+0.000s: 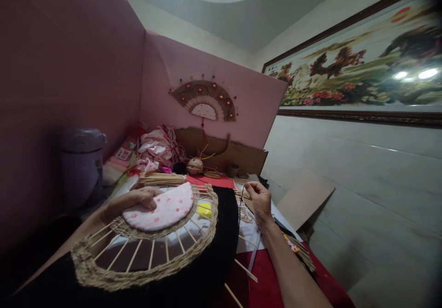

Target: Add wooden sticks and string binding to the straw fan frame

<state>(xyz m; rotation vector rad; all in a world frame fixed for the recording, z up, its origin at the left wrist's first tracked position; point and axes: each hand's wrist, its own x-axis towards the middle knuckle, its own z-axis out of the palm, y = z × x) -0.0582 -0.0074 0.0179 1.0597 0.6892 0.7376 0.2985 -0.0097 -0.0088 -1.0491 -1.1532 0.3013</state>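
My left hand is closed on a half-round fan, its thumb lying on the white padded fabric centre with small red-pink spots. Thin wooden ribs radiate from that centre to a braided twine rim. Black cloth extends beyond the rim on the right and below. To the right of the fan, my right hand is raised with fingertips pinched on a black thread that hangs down toward the cloth. Whether a needle is in those fingers cannot be made out.
A finished-looking fan hangs on the pink board. Behind my hands lie bundled sticks, a twine ball and pink fabric. A yellow item shows through the ribs. Loose sticks lie near the red cloth.
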